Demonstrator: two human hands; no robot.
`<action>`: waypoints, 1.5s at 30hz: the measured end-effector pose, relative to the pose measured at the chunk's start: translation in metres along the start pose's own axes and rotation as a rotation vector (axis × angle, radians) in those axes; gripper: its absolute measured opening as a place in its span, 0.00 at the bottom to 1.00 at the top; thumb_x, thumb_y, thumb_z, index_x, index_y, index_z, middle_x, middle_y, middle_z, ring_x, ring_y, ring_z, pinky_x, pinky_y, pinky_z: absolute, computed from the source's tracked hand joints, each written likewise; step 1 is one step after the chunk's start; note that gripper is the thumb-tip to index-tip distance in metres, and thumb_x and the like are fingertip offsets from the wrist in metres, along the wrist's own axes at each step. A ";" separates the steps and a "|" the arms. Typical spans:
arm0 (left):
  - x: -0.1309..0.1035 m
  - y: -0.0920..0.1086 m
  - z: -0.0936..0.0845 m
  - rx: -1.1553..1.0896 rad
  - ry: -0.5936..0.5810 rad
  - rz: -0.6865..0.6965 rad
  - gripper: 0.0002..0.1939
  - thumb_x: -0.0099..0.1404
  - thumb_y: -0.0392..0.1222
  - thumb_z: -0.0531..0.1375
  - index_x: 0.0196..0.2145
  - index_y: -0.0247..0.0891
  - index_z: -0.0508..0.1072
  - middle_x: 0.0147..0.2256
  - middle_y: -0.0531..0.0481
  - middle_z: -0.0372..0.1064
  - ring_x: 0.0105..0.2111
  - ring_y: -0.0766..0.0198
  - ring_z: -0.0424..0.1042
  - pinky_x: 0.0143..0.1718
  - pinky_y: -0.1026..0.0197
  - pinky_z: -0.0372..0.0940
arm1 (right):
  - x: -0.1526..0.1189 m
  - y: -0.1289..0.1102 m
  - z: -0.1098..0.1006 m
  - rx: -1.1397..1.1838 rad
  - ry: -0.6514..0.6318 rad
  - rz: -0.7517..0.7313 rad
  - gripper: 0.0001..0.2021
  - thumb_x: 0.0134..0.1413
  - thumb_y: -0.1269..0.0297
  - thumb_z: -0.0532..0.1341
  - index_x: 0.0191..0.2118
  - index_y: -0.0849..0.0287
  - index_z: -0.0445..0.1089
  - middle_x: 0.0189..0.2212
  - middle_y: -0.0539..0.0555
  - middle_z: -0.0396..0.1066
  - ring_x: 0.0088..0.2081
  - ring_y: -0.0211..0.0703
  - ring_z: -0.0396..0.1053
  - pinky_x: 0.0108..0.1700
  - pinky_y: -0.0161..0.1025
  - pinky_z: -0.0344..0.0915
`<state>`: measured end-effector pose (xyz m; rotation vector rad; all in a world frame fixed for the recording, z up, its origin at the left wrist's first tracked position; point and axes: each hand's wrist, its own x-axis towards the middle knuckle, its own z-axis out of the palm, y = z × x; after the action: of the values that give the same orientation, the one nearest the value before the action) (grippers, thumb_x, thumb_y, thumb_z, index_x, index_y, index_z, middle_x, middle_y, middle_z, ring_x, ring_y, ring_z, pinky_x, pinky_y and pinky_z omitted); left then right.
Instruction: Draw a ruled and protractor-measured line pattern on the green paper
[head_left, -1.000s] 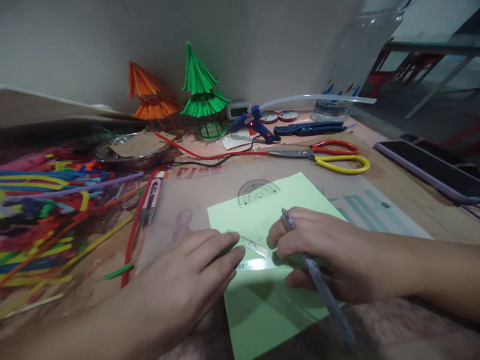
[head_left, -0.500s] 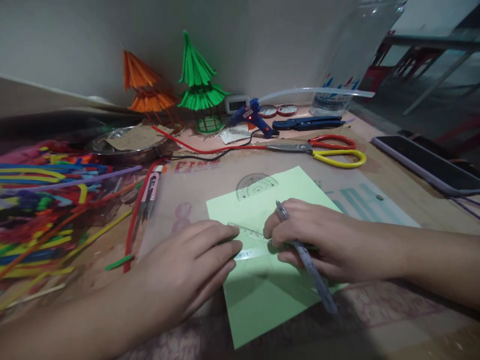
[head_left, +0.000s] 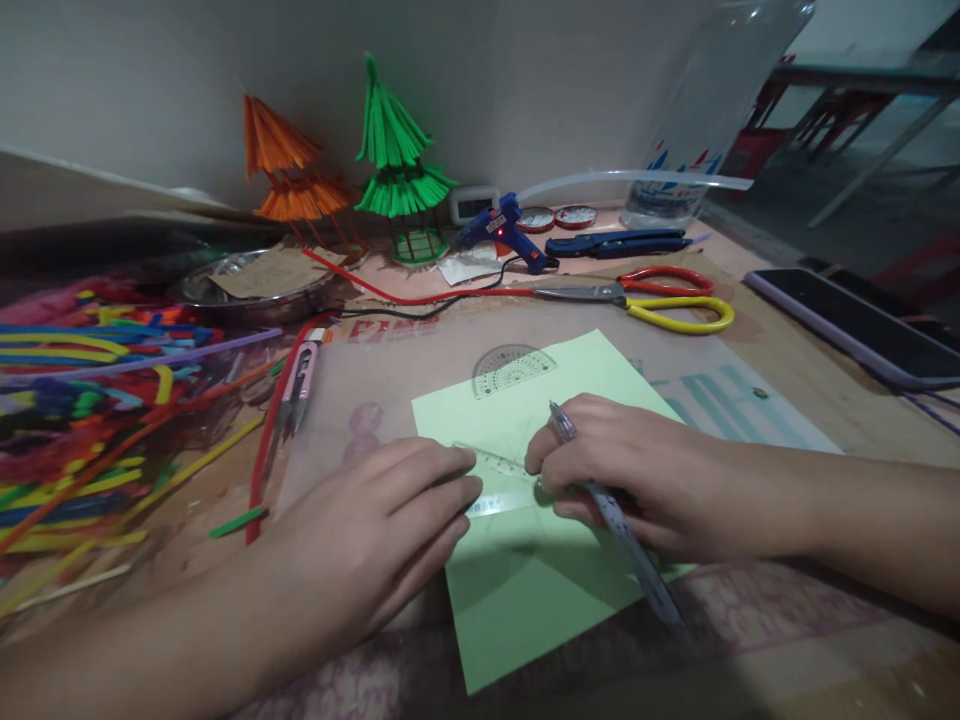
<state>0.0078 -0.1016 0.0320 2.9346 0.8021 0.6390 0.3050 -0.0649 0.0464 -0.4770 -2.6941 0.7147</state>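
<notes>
A clear plastic ruler (head_left: 499, 503) with printed marks lies across a light green sheet of paper (head_left: 517, 640). My left hand (head_left: 397, 520) is palm down at its left side, fingers close together and holding the ruler's end; the thumb is hidden. My right hand (head_left: 615, 470) has a pen (head_left: 626, 545) tucked between its fingers, its tip pointing up and away from the paper. The fingertips of that hand also touch the ruler's right side. Over the sheet's far edge lies a clear protractor (head_left: 514, 370), partly on the mat.
Scissors (head_left: 675, 300), a blue glue gun (head_left: 514, 235) with its light on, and a phone (head_left: 862, 325) lie beyond. A pink utility knife (head_left: 300, 375) and piled pipe cleaners (head_left: 82, 430) are at left. Orange (head_left: 285, 160) and green (head_left: 397, 150) pipe-cleaner towers stand behind.
Hardly anything differs. Both hands keep their places on the ruler, with the pen still in my right hand; the view shifts very slightly.
</notes>
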 end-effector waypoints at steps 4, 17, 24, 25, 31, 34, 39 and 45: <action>0.001 0.000 0.000 0.003 0.004 0.002 0.13 0.80 0.36 0.53 0.52 0.33 0.77 0.50 0.40 0.78 0.49 0.54 0.78 0.53 0.50 0.76 | 0.000 0.001 0.000 -0.009 0.005 0.003 0.05 0.70 0.72 0.56 0.46 0.58 0.67 0.42 0.58 0.74 0.42 0.46 0.65 0.48 0.43 0.60; 0.003 0.000 -0.002 0.007 -0.015 0.008 0.14 0.80 0.36 0.53 0.53 0.33 0.76 0.51 0.40 0.78 0.49 0.54 0.77 0.53 0.50 0.76 | -0.001 0.001 0.002 -0.006 0.003 0.009 0.05 0.70 0.73 0.56 0.47 0.59 0.67 0.42 0.58 0.73 0.42 0.45 0.64 0.48 0.41 0.59; 0.002 0.000 -0.002 -0.001 -0.028 0.002 0.13 0.80 0.36 0.54 0.54 0.33 0.76 0.52 0.41 0.78 0.49 0.54 0.77 0.54 0.50 0.75 | 0.001 0.001 0.000 -0.005 0.009 -0.013 0.06 0.70 0.74 0.56 0.47 0.59 0.67 0.42 0.58 0.73 0.41 0.46 0.65 0.48 0.42 0.59; 0.002 0.000 -0.002 0.000 -0.026 0.004 0.13 0.80 0.36 0.53 0.54 0.33 0.76 0.51 0.41 0.78 0.49 0.54 0.78 0.54 0.51 0.75 | 0.001 0.001 0.000 -0.006 0.011 -0.014 0.06 0.70 0.74 0.56 0.47 0.59 0.68 0.42 0.58 0.73 0.41 0.46 0.65 0.48 0.42 0.59; 0.004 0.000 -0.002 0.007 -0.014 0.011 0.14 0.80 0.37 0.52 0.54 0.33 0.76 0.51 0.40 0.78 0.49 0.55 0.78 0.53 0.51 0.76 | 0.000 0.001 0.002 -0.003 0.024 -0.017 0.05 0.71 0.73 0.56 0.47 0.59 0.68 0.42 0.58 0.73 0.42 0.46 0.64 0.49 0.42 0.59; 0.004 0.001 -0.003 -0.005 -0.023 0.002 0.14 0.80 0.36 0.52 0.54 0.33 0.76 0.51 0.41 0.78 0.49 0.55 0.78 0.53 0.52 0.76 | 0.000 0.001 0.002 0.002 0.016 -0.008 0.05 0.71 0.73 0.56 0.47 0.60 0.68 0.42 0.58 0.73 0.42 0.45 0.64 0.49 0.42 0.59; 0.004 0.002 -0.003 -0.005 -0.010 -0.002 0.14 0.80 0.36 0.53 0.53 0.32 0.77 0.51 0.40 0.79 0.49 0.55 0.78 0.54 0.52 0.75 | 0.000 0.001 0.001 -0.005 0.011 -0.013 0.06 0.70 0.74 0.56 0.46 0.59 0.68 0.42 0.58 0.73 0.41 0.45 0.64 0.48 0.42 0.58; 0.002 0.001 0.001 -0.002 0.025 -0.005 0.14 0.79 0.36 0.53 0.51 0.32 0.78 0.49 0.40 0.80 0.47 0.55 0.79 0.52 0.52 0.77 | 0.000 0.002 0.001 -0.019 0.007 -0.009 0.09 0.65 0.78 0.57 0.46 0.57 0.67 0.41 0.56 0.74 0.41 0.45 0.65 0.47 0.42 0.59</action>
<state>0.0105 -0.1008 0.0318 2.9274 0.8104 0.6773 0.3048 -0.0637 0.0444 -0.4703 -2.6972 0.6841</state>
